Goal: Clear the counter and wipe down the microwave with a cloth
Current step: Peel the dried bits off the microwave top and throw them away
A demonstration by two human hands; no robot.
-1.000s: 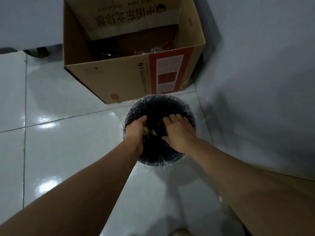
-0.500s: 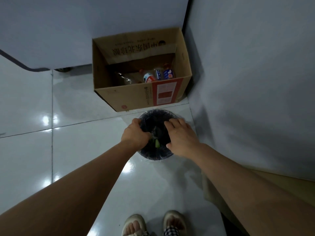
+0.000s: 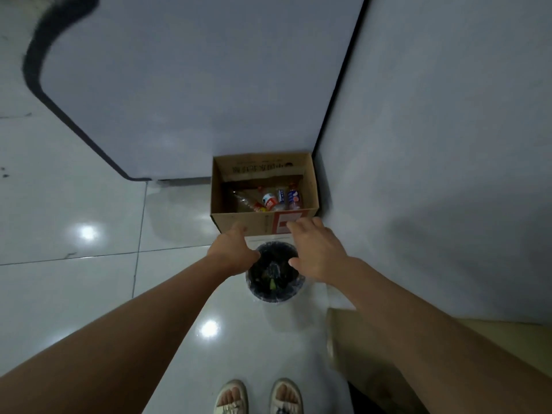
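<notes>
With scraps now dropped into the round black plastic-lined bin [image 3: 275, 277] before the open brown cardboard box [image 3: 263, 204], left hand [image 3: 233, 252] and right hand [image 3: 316, 253] have lifted above its rim, spread, empty; counter and microwave unseen.

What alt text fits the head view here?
Both bare hands, left hand and right hand, hover open over a lined waste bin on a tiled floor. Behind it, a cardboard box holds plastic bottles.
</notes>
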